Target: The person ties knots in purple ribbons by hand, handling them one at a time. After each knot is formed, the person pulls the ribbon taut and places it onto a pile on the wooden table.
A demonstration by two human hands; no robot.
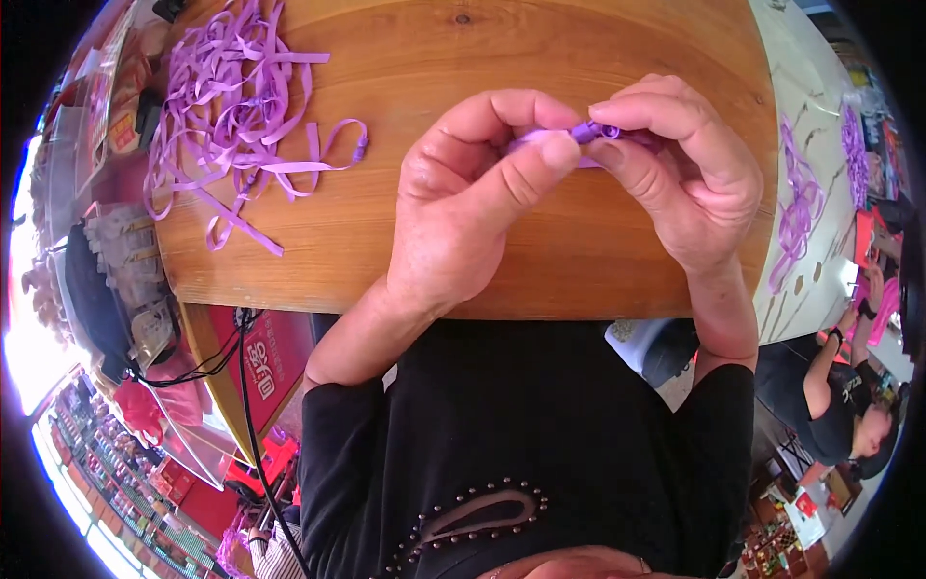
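Above the wooden table, my left hand [455,198] and my right hand [690,174] meet with fingertips almost touching. Between them is a small dark purple plastic fitting [585,131] on a lilac ribbon lanyard [590,162]. Thumb and forefinger of the left hand pinch its left end. The right thumb and forefinger grip the other end, where a round opening shows. Most of the ribbon is hidden behind my fingers. To the far left lies a tangled heap of lilac ribbon lanyards [231,92], some with similar dark purple fittings [361,147].
The wooden table [357,256] ends just in front of my body. At right, a white marbled tabletop [772,261] holds more lilac ribbons [796,217]. Black cables [241,362] hang by the left table corner. Another person [839,405] is at the far right.
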